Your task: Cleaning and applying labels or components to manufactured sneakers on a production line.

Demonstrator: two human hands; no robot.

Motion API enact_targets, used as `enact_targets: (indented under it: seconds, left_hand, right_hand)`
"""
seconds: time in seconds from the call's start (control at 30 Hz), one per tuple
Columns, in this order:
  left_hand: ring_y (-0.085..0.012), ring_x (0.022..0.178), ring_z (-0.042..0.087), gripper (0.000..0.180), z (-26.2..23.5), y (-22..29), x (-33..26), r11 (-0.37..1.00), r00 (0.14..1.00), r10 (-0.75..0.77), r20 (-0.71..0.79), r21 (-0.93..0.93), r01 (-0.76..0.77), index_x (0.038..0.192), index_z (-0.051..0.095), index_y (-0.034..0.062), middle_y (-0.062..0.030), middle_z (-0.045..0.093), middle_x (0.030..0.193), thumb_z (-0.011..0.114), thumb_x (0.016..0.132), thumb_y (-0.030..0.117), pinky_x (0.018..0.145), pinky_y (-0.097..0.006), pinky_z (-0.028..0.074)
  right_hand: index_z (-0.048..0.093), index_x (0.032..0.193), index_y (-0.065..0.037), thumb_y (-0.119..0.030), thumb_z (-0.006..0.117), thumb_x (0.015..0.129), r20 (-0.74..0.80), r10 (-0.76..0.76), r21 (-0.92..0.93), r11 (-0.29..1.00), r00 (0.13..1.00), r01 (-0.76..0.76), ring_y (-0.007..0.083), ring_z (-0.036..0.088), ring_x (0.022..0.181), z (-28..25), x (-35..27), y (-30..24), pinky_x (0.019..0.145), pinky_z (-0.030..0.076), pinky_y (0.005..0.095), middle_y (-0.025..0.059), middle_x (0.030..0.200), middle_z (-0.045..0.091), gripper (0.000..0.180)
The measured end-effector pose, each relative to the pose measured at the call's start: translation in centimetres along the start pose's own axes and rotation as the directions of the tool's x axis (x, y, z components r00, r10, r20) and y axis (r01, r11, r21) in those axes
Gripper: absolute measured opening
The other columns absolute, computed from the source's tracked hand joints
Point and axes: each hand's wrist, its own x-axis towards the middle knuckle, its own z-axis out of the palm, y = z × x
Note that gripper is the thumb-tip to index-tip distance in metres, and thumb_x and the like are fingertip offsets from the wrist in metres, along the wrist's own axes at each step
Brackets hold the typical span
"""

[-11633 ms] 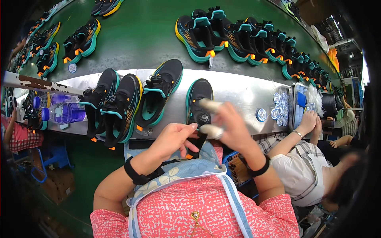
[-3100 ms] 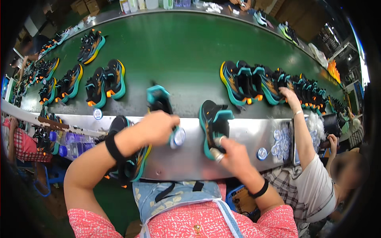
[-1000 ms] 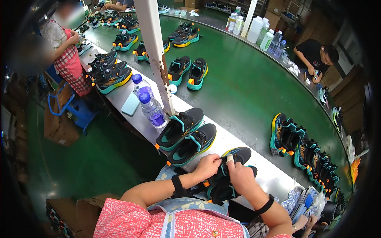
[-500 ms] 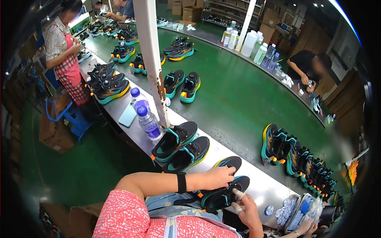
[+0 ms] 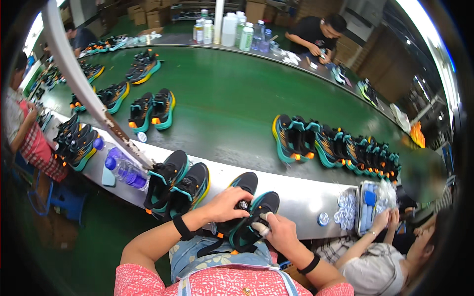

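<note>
Left shoe [image 5: 248, 180] and right shoe [image 5: 267, 201] side by side: toes over table [image 5: 301, 197], heels overlapping apron [image 5: 217, 262] in view, presumably keeping both lacings within reach. Left hand [image 5: 226, 204] curls over one, right hand's [image 5: 282, 234] covered fingertips touch the other; cannot tell how firmly. Leftward, another pair [image 5: 199, 176] crowds close; rightward, room as far as round disc [image 5: 323, 219].

Black shoes [image 5: 267, 202] partly behind the hands [image 5: 280, 234]

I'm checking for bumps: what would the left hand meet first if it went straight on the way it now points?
Beyond the left shoe that it overlaps, the left hand would probably meet the right shoe of that pair first; depth is unclear.
</note>
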Motion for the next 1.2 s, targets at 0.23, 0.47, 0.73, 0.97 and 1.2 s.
enact_targets:
  seconds: [0.23,0.47,0.73,0.97,1.2]
  left_hand:
    - [-0.031,0.096,0.053,0.037,-0.1,-0.9,0.5,0.986,0.985,0.16,0.068,0.038,-0.162,0.109,0.061,0.0101,-0.0098,0.054,0.097,0.07,0.073,0.007,0.087,-0.04,0.042]
    - [-0.0289,0.098,0.052,0.032,-1.1,0.1,0.6,0.995,0.997,-0.072,-0.004,0.072,0.072,0.104,0.062,0.0068,-0.0085,0.058,0.096,0.073,0.074,0.013,0.084,-0.036,0.043]
    - [-0.0168,0.099,0.051,0.037,-2.0,0.1,1.5,0.998,0.99,-0.059,0.127,0.036,0.054,0.116,0.059,0.0083,-0.0048,0.049,0.104,0.068,0.08,0.012,0.081,-0.025,0.04]
    - [-0.0149,0.108,0.054,0.041,-2.2,-0.9,0.7,0.983,0.98,-0.046,0.193,-0.166,0.078,0.122,0.058,0.0074,-0.0065,0.06,0.117,0.064,0.082,0.008,0.081,-0.026,0.04]
    - [-0.0145,0.096,0.054,0.039,-3.1,0.1,1.4,0.996,0.977,-0.052,0.205,-0.063,0.067,0.117,0.06,0.0077,-0.0038,0.061,0.107,0.069,0.079,0.011,0.077,-0.026,0.04]
  right_hand:
    - [0.066,0.109,-0.015,-0.013,0.073,0.077,-0.016,0.072,0.076,0.995,0.997,-0.071,0.0292,0.056,0.077,-0.4,-0.8,-0.8,0.066,0.047,0.0385,0.0109,0.081,0.053,0.033]
    - [0.062,0.103,-0.007,-0.019,0.073,0.077,-0.086,-0.049,0.151,0.987,0.995,0.062,0.0303,0.059,0.073,1.1,-0.4,0.5,0.063,0.049,0.0383,0.0102,0.077,0.056,0.03]
    - [0.063,0.109,-0.01,-0.017,0.074,0.076,-0.09,0.067,0.105,0.993,0.994,-0.058,0.0278,0.058,0.074,0.5,-0.9,-0.9,0.063,0.048,0.0372,0.009,0.078,0.054,0.036]
    - [0.06,0.095,-0.005,-0.015,0.074,0.075,-0.055,0.087,0.221,0.972,0.995,-0.073,0.0277,0.055,0.068,0.0,-0.8,-0.8,0.063,0.047,0.037,0.0092,0.071,0.053,0.027]
    - [0.063,0.111,-0.01,-0.015,0.074,0.075,-0.029,0.159,0.145,0.978,0.987,-0.153,0.0277,0.054,0.075,0.1,-0.3,-1.1,0.066,0.046,0.0376,0.009,0.078,0.051,0.038]
